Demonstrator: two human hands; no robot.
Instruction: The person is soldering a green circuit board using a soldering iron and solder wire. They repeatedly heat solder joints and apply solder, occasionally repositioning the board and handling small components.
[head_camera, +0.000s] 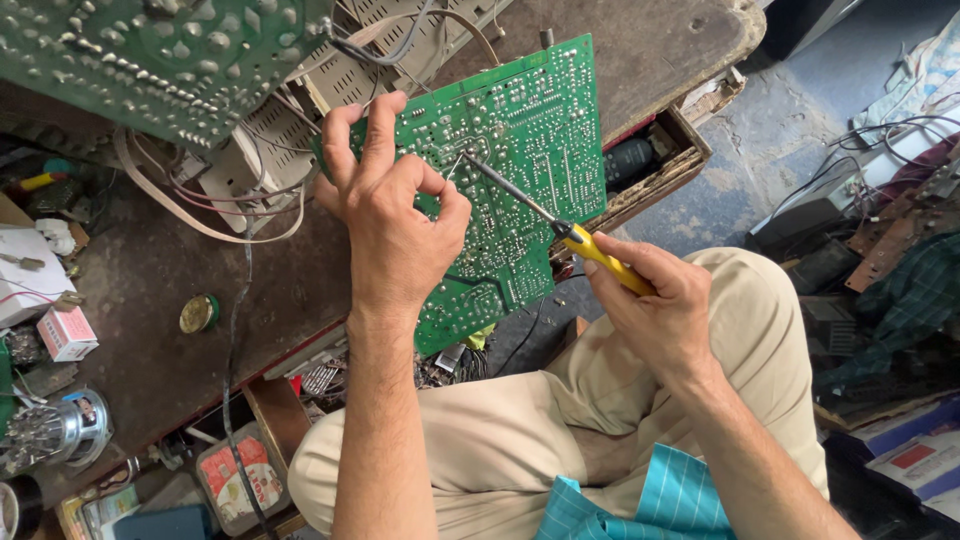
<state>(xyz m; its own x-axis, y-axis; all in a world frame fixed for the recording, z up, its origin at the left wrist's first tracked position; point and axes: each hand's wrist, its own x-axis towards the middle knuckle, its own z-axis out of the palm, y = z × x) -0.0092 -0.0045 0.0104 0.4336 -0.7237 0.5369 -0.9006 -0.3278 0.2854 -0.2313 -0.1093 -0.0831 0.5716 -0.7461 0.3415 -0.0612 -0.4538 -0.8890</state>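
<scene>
Your left hand (395, 225) is curled on the green circuit board (505, 180), fingers over its left edge and thumb meeting the forefinger on the solder side, propping it tilted against the workbench (160, 270) edge. Your right hand (660, 300) is closed tight around the yellow handle of a soldering iron (560, 228), below and right of the board. The iron's thin metal shaft runs up-left across the board and its tip touches a joint near the board's middle.

Progress, as a judgement: you're mid-joint. No smoke or fresh solder blob is readable, so I can't tell how many joints are done. No solder wire is visible in either hand.

Around the board: a second green circuit board (150, 55) sits above-left of it, with beige ribbon cables (200, 200) trailing between. A small round tin (199, 313) lies on the bench left of the board. Below the board, an open drawer (260, 460) holds clutter. Your beige trousers (520, 440) are beneath it.
</scene>
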